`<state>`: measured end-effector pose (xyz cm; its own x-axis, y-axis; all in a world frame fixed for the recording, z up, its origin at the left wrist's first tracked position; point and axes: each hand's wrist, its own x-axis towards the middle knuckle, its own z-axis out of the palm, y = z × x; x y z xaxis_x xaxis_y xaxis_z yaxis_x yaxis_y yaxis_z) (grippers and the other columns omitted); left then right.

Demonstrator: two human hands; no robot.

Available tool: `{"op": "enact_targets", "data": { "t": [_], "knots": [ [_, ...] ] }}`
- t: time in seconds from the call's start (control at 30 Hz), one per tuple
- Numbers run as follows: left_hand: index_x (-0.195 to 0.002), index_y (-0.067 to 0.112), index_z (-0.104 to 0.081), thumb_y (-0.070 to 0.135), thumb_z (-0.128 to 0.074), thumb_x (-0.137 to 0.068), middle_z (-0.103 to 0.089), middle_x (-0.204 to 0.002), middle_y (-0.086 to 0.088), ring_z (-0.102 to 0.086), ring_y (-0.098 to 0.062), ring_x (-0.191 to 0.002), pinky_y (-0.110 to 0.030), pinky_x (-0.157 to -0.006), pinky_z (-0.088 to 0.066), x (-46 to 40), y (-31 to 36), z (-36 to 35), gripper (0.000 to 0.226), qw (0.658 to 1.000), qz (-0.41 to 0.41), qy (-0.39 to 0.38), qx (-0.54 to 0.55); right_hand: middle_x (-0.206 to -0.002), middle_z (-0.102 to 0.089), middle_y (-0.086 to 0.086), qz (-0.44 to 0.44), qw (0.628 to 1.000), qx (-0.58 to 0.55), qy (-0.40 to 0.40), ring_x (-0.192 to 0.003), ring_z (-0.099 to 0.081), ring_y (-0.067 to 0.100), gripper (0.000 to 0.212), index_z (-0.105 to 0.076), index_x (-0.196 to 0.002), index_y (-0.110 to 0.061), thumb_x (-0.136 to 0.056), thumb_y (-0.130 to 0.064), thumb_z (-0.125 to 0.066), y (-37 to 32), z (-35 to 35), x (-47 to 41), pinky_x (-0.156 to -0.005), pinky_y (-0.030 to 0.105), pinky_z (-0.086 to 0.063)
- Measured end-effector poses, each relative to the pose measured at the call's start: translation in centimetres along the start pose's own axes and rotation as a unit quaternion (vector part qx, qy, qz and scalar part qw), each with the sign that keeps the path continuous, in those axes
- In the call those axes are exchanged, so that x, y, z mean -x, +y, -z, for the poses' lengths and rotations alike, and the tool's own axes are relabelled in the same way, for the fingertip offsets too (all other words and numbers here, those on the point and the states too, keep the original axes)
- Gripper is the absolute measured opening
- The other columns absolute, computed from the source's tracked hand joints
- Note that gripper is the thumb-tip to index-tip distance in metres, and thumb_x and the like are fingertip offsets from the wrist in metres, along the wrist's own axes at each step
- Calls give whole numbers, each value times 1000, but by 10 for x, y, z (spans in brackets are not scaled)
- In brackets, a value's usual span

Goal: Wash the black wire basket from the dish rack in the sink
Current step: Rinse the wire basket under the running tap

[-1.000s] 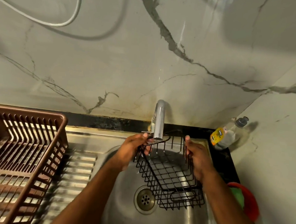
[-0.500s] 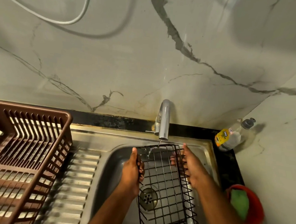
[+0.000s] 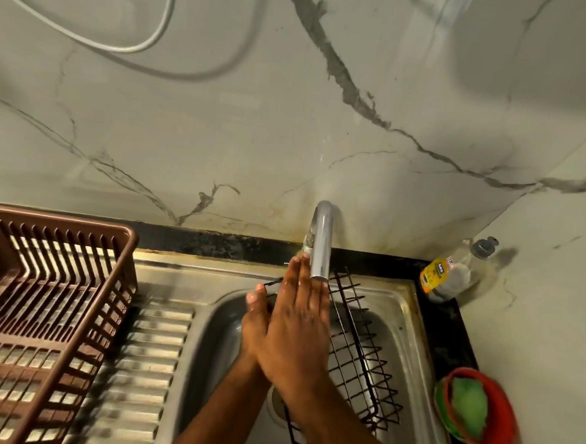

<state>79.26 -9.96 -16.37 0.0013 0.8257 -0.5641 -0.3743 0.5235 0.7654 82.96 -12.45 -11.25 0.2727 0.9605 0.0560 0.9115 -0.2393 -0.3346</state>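
We are holding the black wire basket [image 3: 356, 345] in the sink [image 3: 411, 332], tipped so its far end is rising toward the tap [image 3: 321, 244] and its near end is dipping toward the drain. Our right hand [image 3: 298, 332] is lying flat, fingers straight and together, over the left part of the basket, fingertips reaching up beside the spout. Our left hand [image 3: 254, 319] is sitting just left of it and mostly beneath it; the thumb is showing wet at the far end, but we cannot tell whether its fingers are curling round the wire or only pressing against it.

We are judging the basket to be light and stiff — thin coated wire in an open grid, unlikely to bend or break under a rub. Wet, it is probably turning slippery, and the thin rods are giving little to press on, so a flat palm alone may be letting it slide. The thicker rim wire along the long sides looks the surest place to take hold, one hand on each side.

At the far left the brown dish rack [image 3: 39, 309] is standing on the drainboard; at the right a soap bottle [image 3: 450, 269] and a red bowl with a green scrubber [image 3: 475, 408] are resting on the black counter
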Motion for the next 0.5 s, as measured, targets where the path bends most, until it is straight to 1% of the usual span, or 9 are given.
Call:
{"op": "enact_targets", "data": {
  "t": [0.1,0.17,0.23,0.3,0.33,0.4,0.43,0.47,0.5],
  "knots": [
    [-84,11,-64,61,-48,-99,-55,-64,-6,-47,-15,-51,-29,-48,-39,-3,6,14,55,999,21,27,-5,-167,13,13,-68,998,1,13,-153,16,28,87,7,-160,-15,-97,-73,-8,31,10,-35,-125,47,4],
    [-78,20,-56,59,-49,-100,-47,-59,3,-37,-8,-46,-25,-43,-30,-5,8,18,45,999,27,30,6,-168,5,17,-123,992,-4,10,-155,9,33,93,5,-159,-8,-94,-71,-12,49,13,-56,-126,50,-5],
    [-77,20,-54,60,-49,-100,-47,-57,4,-37,-8,-45,-25,-41,-31,-6,8,18,46,999,22,26,15,-168,3,18,-131,991,-18,5,-155,8,33,95,4,-159,-6,-93,-72,-10,49,13,-56,-126,50,-8],
    [-80,13,-63,68,-48,-96,-61,-62,-5,-55,-18,-50,-31,-49,-48,-10,5,17,59,1000,13,20,12,-167,11,16,-91,996,-25,2,-153,14,31,92,7,-159,-10,-94,-75,-5,27,8,-38,-126,50,-6],
    [-90,10,-71,76,-48,-91,-72,-76,-12,-69,-27,-66,-39,-64,-60,-17,-2,20,70,1000,-3,19,6,-165,14,14,-62,998,-22,3,-152,16,30,89,9,-159,-14,-95,-75,-4,12,4,-23,-126,50,-4],
    [-116,11,-73,88,-46,-82,-76,-110,-15,-73,-32,-106,-54,-96,-57,-23,-6,25,88,999,-39,5,-26,-167,10,13,4,1000,-12,20,-154,10,31,85,6,-160,-13,-99,-70,-8,-11,-5,10,-126,49,-5],
    [-120,11,-72,86,-46,-84,-76,-115,-13,-72,-30,-111,-53,-101,-54,-24,-5,26,87,999,-41,-8,-28,-168,8,12,26,999,-6,32,-155,8,30,82,3,-160,-12,-101,-66,-11,-17,-9,19,-125,47,-4],
    [-115,11,-73,82,-47,-87,-77,-109,-11,-74,-26,-104,-50,-96,-56,-22,0,26,81,999,-40,-2,-21,-168,9,11,29,999,-5,31,-155,9,28,82,5,-160,-12,-101,-65,-12,-14,-10,19,-125,46,-3],
    [-102,11,-73,76,-48,-90,-77,-91,-8,-74,-23,-85,-44,-81,-59,-22,4,25,71,999,-35,8,-15,-168,12,10,10,1000,-8,18,-155,11,27,84,9,-160,-14,-99,-69,-10,-7,-9,11,-126,46,-3]
  ]
}}
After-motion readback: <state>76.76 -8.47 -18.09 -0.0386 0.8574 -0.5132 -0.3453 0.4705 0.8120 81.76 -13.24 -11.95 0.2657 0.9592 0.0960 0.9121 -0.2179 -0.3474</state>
